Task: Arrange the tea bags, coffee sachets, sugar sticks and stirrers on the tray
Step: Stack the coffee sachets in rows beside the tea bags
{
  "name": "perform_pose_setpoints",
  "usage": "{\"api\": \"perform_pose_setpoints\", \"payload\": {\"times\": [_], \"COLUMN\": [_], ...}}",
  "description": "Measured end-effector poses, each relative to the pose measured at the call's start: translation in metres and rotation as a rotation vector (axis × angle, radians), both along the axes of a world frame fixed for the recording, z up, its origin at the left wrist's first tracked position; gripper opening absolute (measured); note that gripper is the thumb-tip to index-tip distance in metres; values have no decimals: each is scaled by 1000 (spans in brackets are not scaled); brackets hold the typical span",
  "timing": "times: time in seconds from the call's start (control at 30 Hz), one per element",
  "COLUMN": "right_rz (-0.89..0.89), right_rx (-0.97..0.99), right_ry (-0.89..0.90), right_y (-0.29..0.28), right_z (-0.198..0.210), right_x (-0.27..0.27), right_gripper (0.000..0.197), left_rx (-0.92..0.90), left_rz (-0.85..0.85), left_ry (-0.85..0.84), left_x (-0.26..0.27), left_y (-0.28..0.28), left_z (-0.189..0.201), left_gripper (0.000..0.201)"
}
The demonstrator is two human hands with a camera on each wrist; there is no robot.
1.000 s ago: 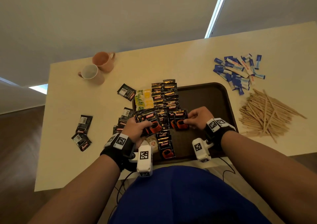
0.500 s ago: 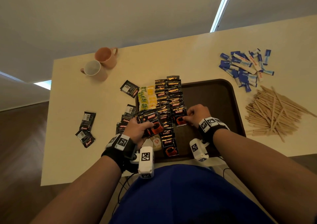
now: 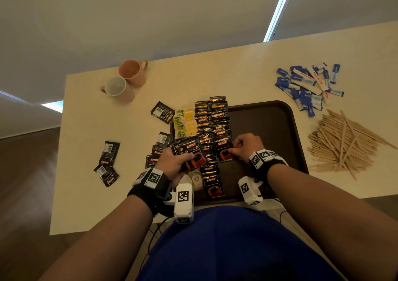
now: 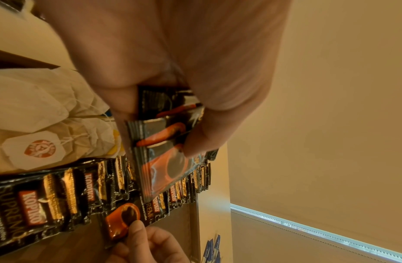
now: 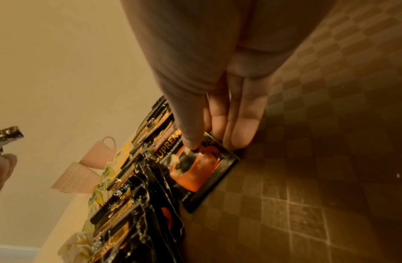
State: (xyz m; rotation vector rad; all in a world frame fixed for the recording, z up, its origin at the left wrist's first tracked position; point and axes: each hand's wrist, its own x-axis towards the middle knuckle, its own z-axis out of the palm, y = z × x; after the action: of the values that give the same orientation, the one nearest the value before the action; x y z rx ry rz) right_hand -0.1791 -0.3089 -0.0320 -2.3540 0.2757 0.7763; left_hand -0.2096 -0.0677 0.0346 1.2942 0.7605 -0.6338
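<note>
One coffee sachet (image 3: 225,152) pinched at its near edge under the right hand (image 3: 247,147) on the tray (image 3: 269,117), left hand (image 3: 174,162) gripping a spare sachet stack (image 3: 188,151) alongside; likely light, slick, floppy, best held by edges.

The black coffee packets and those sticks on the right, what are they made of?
The coffee sachets look like shiny foil or plastic film: they glint and crinkle. The stirrers look like bare pale wood, matte and thin, though bamboo is possible.
</note>
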Motion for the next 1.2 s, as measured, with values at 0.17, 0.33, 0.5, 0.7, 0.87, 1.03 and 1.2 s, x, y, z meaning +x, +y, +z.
{"api": "perform_pose_setpoints", "payload": {"times": [0.17, 0.33, 0.5, 0.7, 0.87, 1.03, 1.2], "right_rz": [-11, -31, -40, 71, -61, -236, -211], "right_rx": [20, -9, 227, 564, 584, 408, 235], "right_ry": [-7, -97, -253, -15, 56, 62, 123], "right_y": [-1, -10, -1, 18, 2, -27, -32], "right_z": [2, 10, 35, 56, 52, 27, 1], "right_x": [-3, -5, 0, 3, -3, -10, -20], "right_gripper": [15, 13, 16, 10, 5, 4, 16], "left_rx": [-8, 8, 30, 51, -124, -176, -146], "left_rz": [-13, -48, -111, -149, -58, -107, -127], "left_ry": [-15, -51, -85, -109, 9, -15, -14], "left_x": [0, 1, 3, 4, 7, 4, 0], "left_y": [0, -3, -8, -15, -18, -12, -9], "left_z": [1, 1, 3, 5, 3, 0, -1], "left_gripper": [37, 41, 41, 45, 43, 45, 46]}}
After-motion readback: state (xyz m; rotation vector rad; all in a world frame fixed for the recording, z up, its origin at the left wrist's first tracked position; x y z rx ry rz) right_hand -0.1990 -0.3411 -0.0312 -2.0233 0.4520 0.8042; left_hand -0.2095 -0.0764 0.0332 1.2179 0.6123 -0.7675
